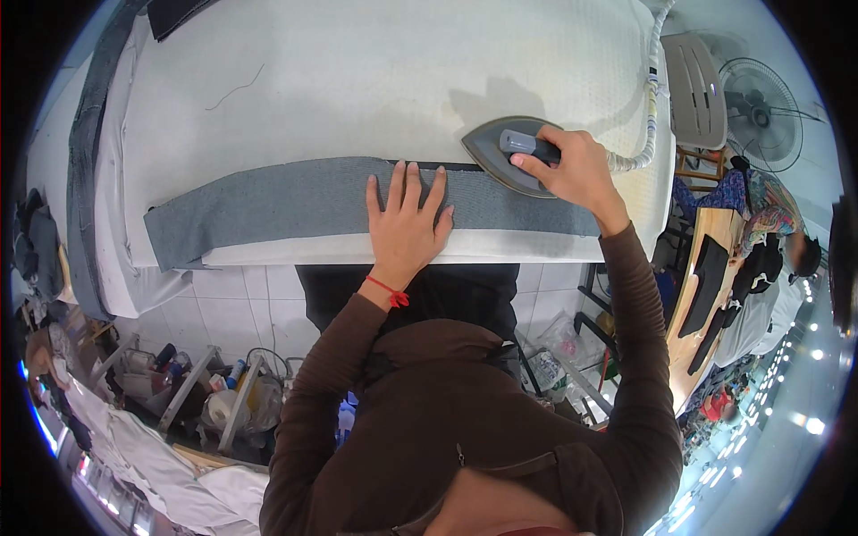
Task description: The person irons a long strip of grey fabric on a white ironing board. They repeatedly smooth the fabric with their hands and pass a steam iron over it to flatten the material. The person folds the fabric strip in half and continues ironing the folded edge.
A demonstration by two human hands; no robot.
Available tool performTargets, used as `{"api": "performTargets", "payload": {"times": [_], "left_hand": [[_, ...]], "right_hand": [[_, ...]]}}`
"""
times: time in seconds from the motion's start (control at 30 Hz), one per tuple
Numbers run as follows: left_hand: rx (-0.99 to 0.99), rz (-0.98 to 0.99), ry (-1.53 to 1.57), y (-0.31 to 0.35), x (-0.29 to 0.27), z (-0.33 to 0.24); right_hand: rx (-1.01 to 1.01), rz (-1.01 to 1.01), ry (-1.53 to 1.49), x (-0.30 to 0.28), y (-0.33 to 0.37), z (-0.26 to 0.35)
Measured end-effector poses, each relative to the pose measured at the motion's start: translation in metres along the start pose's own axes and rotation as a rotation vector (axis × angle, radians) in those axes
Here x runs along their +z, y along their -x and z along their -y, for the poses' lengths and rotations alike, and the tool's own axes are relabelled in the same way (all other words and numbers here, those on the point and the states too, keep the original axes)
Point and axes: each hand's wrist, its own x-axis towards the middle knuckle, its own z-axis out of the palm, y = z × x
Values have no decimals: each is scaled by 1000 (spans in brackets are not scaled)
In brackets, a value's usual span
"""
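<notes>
A long strip of grey-blue denim (286,204) lies along the near edge of the white padded ironing table (357,98). Its upper edge is folded over near the middle, where a dark band shows. My left hand (407,214) rests flat on the strip with its fingers spread. To its right, my right hand (576,174) is wrapped round the handle of a steam iron (492,147). The iron's plate lies over the strip's upper edge and the table cover, its tip pointing left. What lies under the plate is hidden.
A wrapped hose (651,116) runs along the table's right side. Dark denim (89,179) hangs over the left edge. Beyond the right side are a plastic chair (695,89), a fan (760,116) and a wooden bench (688,375) with dark pieces, near another person (773,210).
</notes>
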Motion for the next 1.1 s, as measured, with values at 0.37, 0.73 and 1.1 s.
{"api": "performTargets", "payload": {"times": [0.37, 0.73, 1.1], "left_hand": [[5, 69, 70, -1, -10, 13], [211, 9, 6, -22, -31, 60], [667, 24, 149, -56, -50, 142]], "right_hand": [[-154, -111, 73, 26, 13, 15], [-185, -118, 72, 35, 12, 29], [-232, -132, 39, 34, 11, 39]]}}
